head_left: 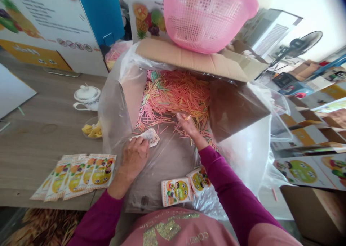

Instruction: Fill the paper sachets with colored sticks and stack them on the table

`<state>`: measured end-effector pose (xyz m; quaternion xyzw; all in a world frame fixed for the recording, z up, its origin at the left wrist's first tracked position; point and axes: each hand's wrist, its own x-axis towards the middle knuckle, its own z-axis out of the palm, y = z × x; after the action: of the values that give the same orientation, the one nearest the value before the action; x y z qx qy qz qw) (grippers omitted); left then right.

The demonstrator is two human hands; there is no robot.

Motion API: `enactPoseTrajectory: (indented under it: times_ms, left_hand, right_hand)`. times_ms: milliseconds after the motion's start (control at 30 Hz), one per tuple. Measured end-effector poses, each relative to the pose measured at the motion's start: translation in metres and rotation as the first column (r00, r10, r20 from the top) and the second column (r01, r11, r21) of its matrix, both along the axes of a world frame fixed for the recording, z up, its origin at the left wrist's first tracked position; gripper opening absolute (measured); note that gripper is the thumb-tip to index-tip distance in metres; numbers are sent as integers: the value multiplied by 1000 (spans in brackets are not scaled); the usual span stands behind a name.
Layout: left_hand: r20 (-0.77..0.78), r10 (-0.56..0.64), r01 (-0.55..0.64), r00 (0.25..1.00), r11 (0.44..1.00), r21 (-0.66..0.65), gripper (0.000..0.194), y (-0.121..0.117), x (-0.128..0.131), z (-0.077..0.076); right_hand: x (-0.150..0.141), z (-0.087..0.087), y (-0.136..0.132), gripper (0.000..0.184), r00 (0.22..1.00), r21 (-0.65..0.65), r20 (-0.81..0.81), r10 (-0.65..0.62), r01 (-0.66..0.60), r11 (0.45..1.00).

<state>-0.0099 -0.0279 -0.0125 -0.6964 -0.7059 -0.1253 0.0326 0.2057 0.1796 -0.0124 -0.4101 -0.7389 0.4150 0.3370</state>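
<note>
My left hand point(136, 155) is closed over a small white printed packet point(151, 136) at the near left edge of the carton. Reaching into the carton, my right hand point(187, 125) has its fingers curled around a few thin candy-coloured sticks; how many is hidden. Around it lies a heap of pink, orange, yellow and green sticks point(175, 94), some loose on the clear plastic liner point(173, 152). Between my forearms, close to my body, are a stack of printed packets point(177, 192) and another packet point(199, 181).
A pink basket point(208, 19) stands behind the carton flap point(194, 60). To the left are a lidded white cup point(88, 97), a small dish of yellow pieces point(93, 129) and fanned-out packets point(78, 175). Printed cartons point(51, 26) and a fan point(304, 46) stand farther off.
</note>
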Motion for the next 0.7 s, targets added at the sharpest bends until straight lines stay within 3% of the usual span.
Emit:
enactPoseTrajectory:
  times_ms: [233,333,467,567,700]
  left_hand:
    - [180,13,-34,984,993,116,26,10,-12,-9]
    - [187,9,-26,982,996,90,23,8,-13,-11]
    - [173,17,-22,985,999,28,21,2,-13,-10]
    - [183,9,-12,983,1000,12,24,0,-16,-7]
    - [185,-10,8,983,1000,8,26,0,-18,-3]
  right_hand:
    - [-8,17,0,67,950,-87,-241,-199,183,979]
    - [-24,7,-18,60,944,-111,-316,-93,60,992]
    - [-37,-15,-38,63,971,-111,-194,137,-160,981]
    - [-35,-26,-38,67,983,-120,-100,157,-169,978]
    - [-32,-26,-33,66,984,-118,-16,180,-180,977]
